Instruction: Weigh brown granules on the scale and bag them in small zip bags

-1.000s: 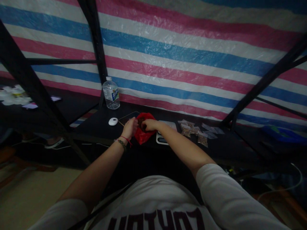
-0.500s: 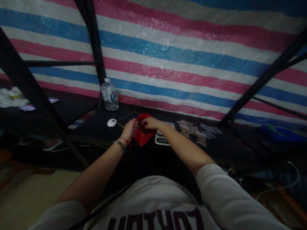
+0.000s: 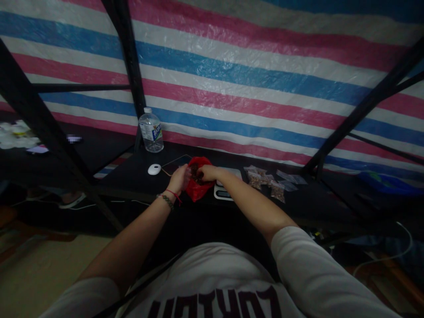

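A red plastic bag (image 3: pixel 198 191) stands with its mouth wide on the black table, with small dark brown pieces (image 3: pixel 196 173) inside. My right hand (image 3: pixel 208 173) reaches into it from the right, fingers curled down among the pieces; its fingertips are partly hidden. At the bag's left edge, my left hand (image 3: pixel 179 178) is closed on what looks like a small clear plastic bag, faint at the fingertips. Just right of the red bag, a white digital scale (image 3: pixel 222 194) sits partly under my right forearm.
Small clear packets of brown bits (image 3: pixel 255 180) lie right of the scale, beside flat clear bags (image 3: pixel 291 178). A white computer mouse (image 3: pixel 154 169) and a clear plastic bottle (image 3: pixel 151 131) stand left. Black metal posts (image 3: pixel 132 66) frame the table before a striped sheet (image 3: pixel 232 79).
My right hand has shifted slightly right inside the red bag, so more of the brown pieces show. My left hand stays in place.
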`<action>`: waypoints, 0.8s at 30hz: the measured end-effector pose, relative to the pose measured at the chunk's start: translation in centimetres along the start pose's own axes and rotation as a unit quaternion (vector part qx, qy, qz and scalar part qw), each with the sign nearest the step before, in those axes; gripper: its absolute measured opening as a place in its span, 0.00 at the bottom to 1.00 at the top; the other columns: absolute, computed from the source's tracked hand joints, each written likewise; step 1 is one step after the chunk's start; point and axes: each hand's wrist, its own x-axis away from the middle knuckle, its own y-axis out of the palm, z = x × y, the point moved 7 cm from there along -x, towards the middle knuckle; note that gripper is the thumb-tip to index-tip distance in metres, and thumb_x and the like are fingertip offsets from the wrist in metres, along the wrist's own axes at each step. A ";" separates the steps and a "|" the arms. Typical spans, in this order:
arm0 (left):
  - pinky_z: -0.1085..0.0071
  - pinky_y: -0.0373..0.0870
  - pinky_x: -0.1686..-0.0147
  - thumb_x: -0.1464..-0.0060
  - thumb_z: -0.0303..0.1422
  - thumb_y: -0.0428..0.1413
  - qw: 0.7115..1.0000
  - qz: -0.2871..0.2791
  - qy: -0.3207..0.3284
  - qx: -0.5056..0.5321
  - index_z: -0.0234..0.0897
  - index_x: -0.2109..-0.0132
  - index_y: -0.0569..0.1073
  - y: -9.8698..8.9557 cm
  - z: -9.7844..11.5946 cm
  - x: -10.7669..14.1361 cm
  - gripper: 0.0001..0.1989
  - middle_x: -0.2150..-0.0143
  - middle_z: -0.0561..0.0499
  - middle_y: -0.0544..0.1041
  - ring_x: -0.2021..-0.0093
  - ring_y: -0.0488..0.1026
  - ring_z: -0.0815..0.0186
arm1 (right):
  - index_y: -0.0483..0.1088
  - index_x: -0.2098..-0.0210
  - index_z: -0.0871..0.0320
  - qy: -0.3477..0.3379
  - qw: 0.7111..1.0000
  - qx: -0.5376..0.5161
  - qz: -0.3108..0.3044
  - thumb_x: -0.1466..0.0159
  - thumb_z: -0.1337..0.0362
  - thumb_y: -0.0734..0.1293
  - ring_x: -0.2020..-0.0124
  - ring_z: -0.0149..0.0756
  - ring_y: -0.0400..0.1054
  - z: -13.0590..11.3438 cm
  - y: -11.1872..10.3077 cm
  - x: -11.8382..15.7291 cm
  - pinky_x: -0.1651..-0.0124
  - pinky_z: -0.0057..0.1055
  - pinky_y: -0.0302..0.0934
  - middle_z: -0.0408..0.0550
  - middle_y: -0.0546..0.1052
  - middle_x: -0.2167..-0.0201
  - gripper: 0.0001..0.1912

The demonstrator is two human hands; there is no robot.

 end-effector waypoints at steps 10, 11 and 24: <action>0.76 0.57 0.81 0.45 0.44 0.55 1.000 -0.007 0.012 0.013 0.34 0.67 0.72 0.1 0.3 0.1 0.15 0.76 0.53 0.71 0.81 0.66 0.73 | 0.77 0.58 0.60 0.051 0.994 0.017 -0.093 0.46 0.64 0.69 0.70 0.34 0.71 1.1 -1.2 2.6 0.72 0.24 0.58 0.48 0.80 0.66 0.16; 0.76 0.57 0.81 0.46 0.44 0.55 1.000 -0.009 0.010 0.012 0.34 0.67 0.72 0.2 0.3 0.2 0.16 0.76 0.52 0.71 0.81 0.65 0.73 | 0.77 0.58 0.60 0.050 0.993 0.023 -0.103 0.46 0.65 0.69 0.71 0.34 0.71 0.9 -1.0 2.8 0.72 0.24 0.58 0.49 0.80 0.66 0.16; 0.75 0.54 0.83 0.44 0.44 0.55 1.000 -0.011 0.011 -0.001 0.34 0.68 0.72 0.2 0.4 0.4 0.16 0.77 0.52 0.70 0.83 0.63 0.73 | 0.78 0.58 0.60 0.045 0.998 0.035 0.033 0.45 0.72 0.65 0.63 0.36 0.73 1.4 -2.6 1.8 0.64 0.24 0.60 0.49 0.80 0.62 0.16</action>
